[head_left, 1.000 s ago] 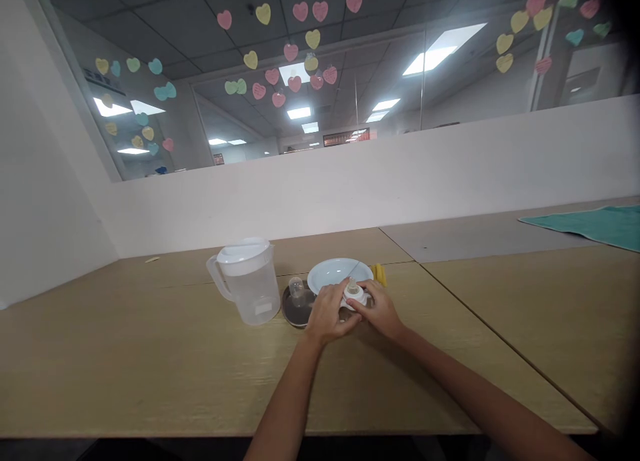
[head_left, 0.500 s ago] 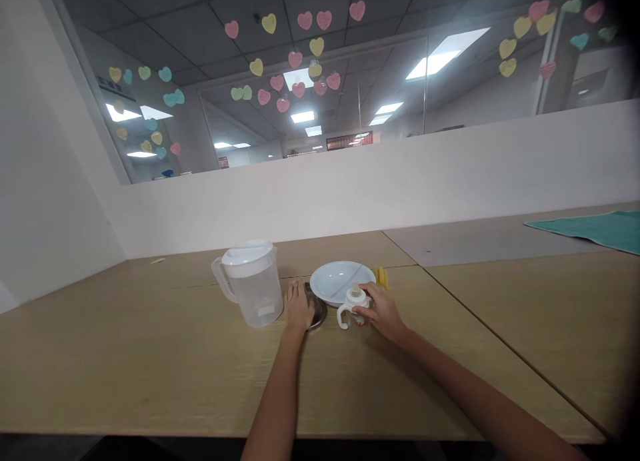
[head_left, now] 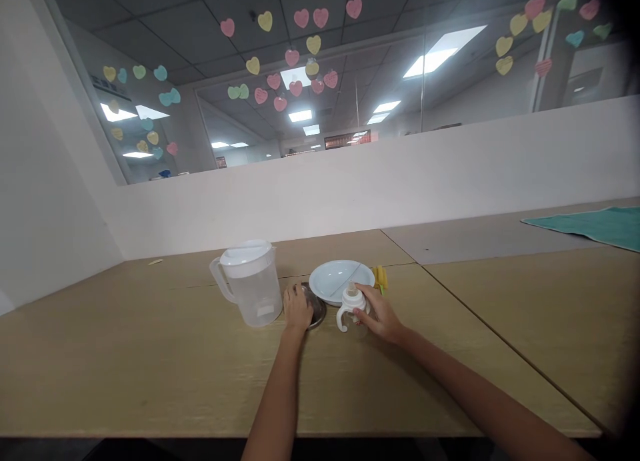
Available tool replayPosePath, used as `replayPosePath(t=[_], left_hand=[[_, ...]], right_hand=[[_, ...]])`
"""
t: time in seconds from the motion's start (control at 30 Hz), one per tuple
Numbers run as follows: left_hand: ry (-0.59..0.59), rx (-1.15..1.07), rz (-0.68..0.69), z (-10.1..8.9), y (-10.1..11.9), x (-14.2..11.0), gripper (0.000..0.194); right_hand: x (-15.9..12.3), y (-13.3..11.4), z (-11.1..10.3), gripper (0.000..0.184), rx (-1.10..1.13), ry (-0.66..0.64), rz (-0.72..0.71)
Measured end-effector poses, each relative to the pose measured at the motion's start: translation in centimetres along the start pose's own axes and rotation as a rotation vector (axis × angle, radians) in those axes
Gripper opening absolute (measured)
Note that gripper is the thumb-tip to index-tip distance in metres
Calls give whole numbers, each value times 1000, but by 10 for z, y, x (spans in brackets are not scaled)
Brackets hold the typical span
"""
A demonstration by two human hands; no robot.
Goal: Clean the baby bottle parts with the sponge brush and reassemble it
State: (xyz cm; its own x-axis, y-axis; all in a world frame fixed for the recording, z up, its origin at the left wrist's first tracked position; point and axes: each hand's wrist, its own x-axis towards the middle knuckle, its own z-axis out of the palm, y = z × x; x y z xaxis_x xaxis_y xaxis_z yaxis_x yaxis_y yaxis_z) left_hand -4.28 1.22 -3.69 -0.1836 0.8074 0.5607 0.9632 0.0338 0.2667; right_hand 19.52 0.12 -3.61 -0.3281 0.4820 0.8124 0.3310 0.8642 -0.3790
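Note:
In my right hand [head_left: 383, 314] is a clear baby bottle [head_left: 355, 309] with a white collar, a pale nipple and a white curved handle on its left. The bottle is upright at the front edge of a white plate [head_left: 330, 278], fingers round its right side. My left hand [head_left: 298, 309] lies against the left side of a dark, shiny round metal dish [head_left: 317, 314], fingers stretched forward and slightly apart. Part of that dish is hidden under the hand and the plate. A translucent pitcher [head_left: 255, 291] with a white lid stands just left of my left hand.
A yellow thing with a bit of green [head_left: 381, 278] sits behind the plate's right side. A teal cloth [head_left: 600, 226] lies at the far right of the wooden table [head_left: 175, 368]. Behind runs a white wall [head_left: 300, 204] under a window with heart-shaped notes.
The baby bottle has shifted slightly left and turned a little in my right hand. My left hand stays by the metal dish, its fingers a little more bent. The view has moved slightly.

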Motion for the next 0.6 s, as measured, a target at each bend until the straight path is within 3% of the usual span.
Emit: replayPosePath(t=[0.2, 0.4, 0.47, 0.6], left_hand=[[15, -32, -59, -8, 5, 2, 50], [340, -186, -61, -25, 17, -2, 44], [451, -248, 28, -27, 24, -4, 45], [659, -364, 403, -25, 43, -13, 50]], right_hand=[[1, 2, 4, 43, 0, 5, 17], [4, 2, 7, 46, 18, 20, 59], [4, 2, 7, 48, -9, 16, 60], [4, 1, 6, 50, -84, 9, 26]])
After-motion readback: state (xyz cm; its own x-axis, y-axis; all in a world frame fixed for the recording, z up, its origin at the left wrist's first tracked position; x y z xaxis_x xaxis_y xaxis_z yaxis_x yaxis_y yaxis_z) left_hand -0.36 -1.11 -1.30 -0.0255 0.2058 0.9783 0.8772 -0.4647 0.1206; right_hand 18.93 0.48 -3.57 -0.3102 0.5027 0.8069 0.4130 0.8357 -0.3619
